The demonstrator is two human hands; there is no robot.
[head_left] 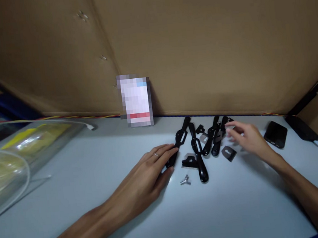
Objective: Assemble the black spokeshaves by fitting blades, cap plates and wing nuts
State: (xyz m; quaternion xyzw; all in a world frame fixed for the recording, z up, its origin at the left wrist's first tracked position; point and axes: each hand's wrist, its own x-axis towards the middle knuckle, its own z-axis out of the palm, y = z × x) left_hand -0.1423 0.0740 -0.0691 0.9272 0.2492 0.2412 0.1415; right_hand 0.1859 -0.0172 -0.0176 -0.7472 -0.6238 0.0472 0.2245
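Observation:
My left hand (155, 165) is closed around the lower handle of a black spokeshave body (181, 136) lying on the table. A second spokeshave body (200, 164) lies just right of it, beside a black clamp plate (190, 161) and a silver thumbscrew (185, 180). My right hand (243, 134) reaches over the right end of the group, fingers apart and slightly bent, with nothing visible in them. Near its fingertips lie two more black spokeshave bodies (211, 140), overlapped by small parts. A slotted grey blade (229, 153) rests below the right hand, and another blade (203, 137) lies between the bodies.
A phone (275, 134) and a black device with a cable (302, 128) lie at the right. A blurred card (136, 100) leans on the cardboard wall (197, 47). Clear plastic bags (37, 147) and a white cable (90, 126) occupy the left.

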